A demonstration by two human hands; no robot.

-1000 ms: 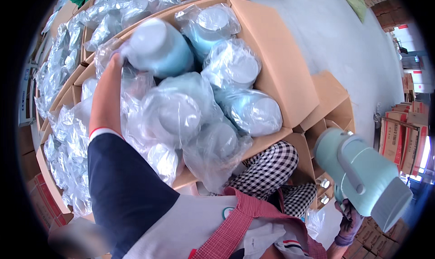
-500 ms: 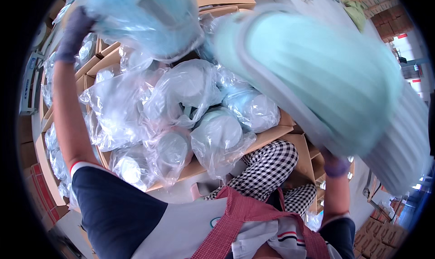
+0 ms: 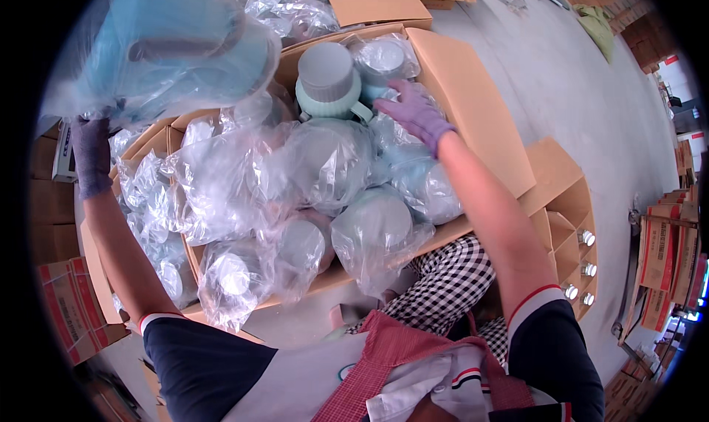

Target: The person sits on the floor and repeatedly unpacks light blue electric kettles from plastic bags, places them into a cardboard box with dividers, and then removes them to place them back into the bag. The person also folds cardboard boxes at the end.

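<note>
My left hand [image 3: 92, 152], in a purple glove, is raised at the upper left. Its fingers are closed on a blue thermos jug [image 3: 173, 49] wrapped in clear plastic, blurred by motion and very near the camera. A mint-green thermos jug [image 3: 325, 106] with a ribbed grey lid stands unwrapped in the far part of the carton [image 3: 473, 100]. Just right of its handle, my right hand [image 3: 417, 114], also gloved, reaches over the bagged jugs with fingers apart and nothing in them. Several plastic-wrapped jugs [image 3: 329, 156] fill the rest of the carton.
Another carton [image 3: 377, 4] with bagged pieces stands behind. A divided carton [image 3: 569, 233] holding several silver-capped items is beside my right elbow. Stacked boxes [image 3: 77, 304] stand at the left, and a loaded cart [image 3: 650, 259] at the right. Grey floor [image 3: 569, 97] shows beyond the carton flap.
The mint-green jug, earlier held close to the camera by my right hand, now stands in the carton, released. My left hand has moved left and lower with the bagged blue jug.
</note>
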